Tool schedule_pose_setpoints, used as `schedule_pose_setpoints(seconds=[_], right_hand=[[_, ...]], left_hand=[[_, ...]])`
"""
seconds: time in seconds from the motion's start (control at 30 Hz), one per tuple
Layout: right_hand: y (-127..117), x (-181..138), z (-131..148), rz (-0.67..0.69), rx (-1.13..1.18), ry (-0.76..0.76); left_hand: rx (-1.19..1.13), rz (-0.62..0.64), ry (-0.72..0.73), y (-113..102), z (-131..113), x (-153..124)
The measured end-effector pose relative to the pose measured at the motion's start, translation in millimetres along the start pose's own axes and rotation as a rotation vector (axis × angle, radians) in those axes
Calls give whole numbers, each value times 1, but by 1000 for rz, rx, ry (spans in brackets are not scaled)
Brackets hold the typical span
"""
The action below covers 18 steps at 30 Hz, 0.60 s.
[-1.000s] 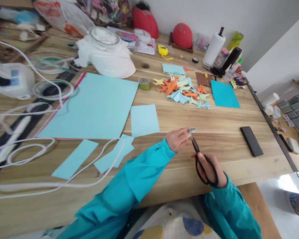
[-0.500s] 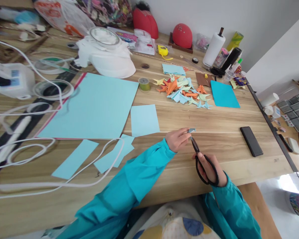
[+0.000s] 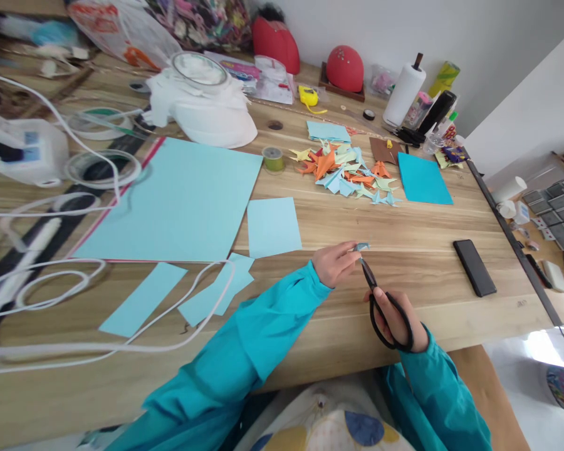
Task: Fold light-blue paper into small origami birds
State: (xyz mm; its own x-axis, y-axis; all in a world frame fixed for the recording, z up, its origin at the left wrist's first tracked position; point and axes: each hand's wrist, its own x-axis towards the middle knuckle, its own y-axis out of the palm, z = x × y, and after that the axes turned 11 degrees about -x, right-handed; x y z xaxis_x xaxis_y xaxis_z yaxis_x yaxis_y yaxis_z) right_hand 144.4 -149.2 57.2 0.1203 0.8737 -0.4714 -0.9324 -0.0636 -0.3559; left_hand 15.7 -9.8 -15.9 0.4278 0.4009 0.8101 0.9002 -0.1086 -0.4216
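My left hand (image 3: 333, 263) pinches a small folded piece of light blue paper (image 3: 363, 247) just above the wooden table (image 3: 418, 275). My right hand (image 3: 397, 319) grips the black scissors (image 3: 380, 300) by their handles, fingers through the loops. The blades point up at the paper piece and meet it at my left fingertips. Both sleeves are teal.
A large light blue sheet (image 3: 178, 200) and smaller blue offcuts (image 3: 272, 225) lie to the left. A pile of folded paper cranes (image 3: 348, 172) and a teal sheet (image 3: 423, 178) sit further back. A black phone (image 3: 474, 267) lies at right. White cables (image 3: 98, 294) loop at left.
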Motion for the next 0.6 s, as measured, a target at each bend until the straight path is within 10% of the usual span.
schedule_pose_setpoints(seconds=[0.6], right_hand=[[-2,-4,-2,-22,-62,-41]], left_hand=[[-76,-6,-37,-1,0,0]])
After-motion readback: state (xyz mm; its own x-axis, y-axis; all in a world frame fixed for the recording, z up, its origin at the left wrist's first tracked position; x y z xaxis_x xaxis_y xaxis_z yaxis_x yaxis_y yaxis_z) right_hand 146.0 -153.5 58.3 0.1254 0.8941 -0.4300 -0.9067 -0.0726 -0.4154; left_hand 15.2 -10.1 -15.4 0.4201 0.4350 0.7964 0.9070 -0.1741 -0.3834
